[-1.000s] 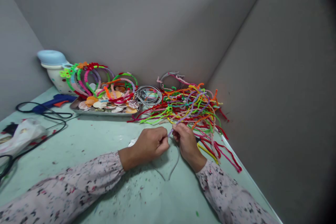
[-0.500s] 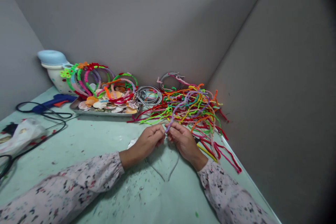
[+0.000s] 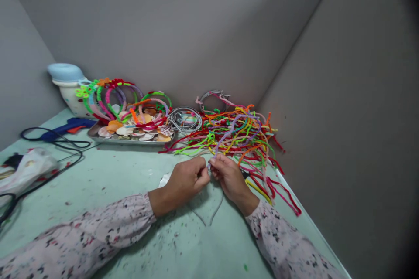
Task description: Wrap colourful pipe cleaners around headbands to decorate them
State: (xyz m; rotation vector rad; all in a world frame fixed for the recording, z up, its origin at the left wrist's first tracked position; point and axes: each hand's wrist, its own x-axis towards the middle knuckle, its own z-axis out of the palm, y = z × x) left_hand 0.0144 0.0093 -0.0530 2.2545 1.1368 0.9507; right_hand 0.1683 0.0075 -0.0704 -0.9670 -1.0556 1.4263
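Observation:
A thin grey wire headband (image 3: 216, 212) hangs below my hands, its two ends pointing towards me and nearly meeting. My left hand (image 3: 188, 178) is closed in a fist round its upper left part, with the thumb on top. The fingertips of my right hand (image 3: 228, 178) pinch a purple pipe cleaner (image 3: 224, 137) close to the left fist. From that pinch the pipe cleaner runs up and away over the pile behind. Where it meets the wire, my fingers hide most of the join.
Behind my hands lies a heap of coloured pipe cleaners (image 3: 238, 130), with pliers (image 3: 260, 188) at its near side. A metal tray (image 3: 137, 142) holds shells and fuzzy headbands. Further left are a blue glue gun (image 3: 62, 130) with a black cord, a lidded container (image 3: 67, 91) and a plastic bag (image 3: 31, 168).
My left hand has rolled over, its back now turned up more and its thumb towards me. The purple pipe cleaner's near end is drawn in between my hands. My right hand has hardly moved.

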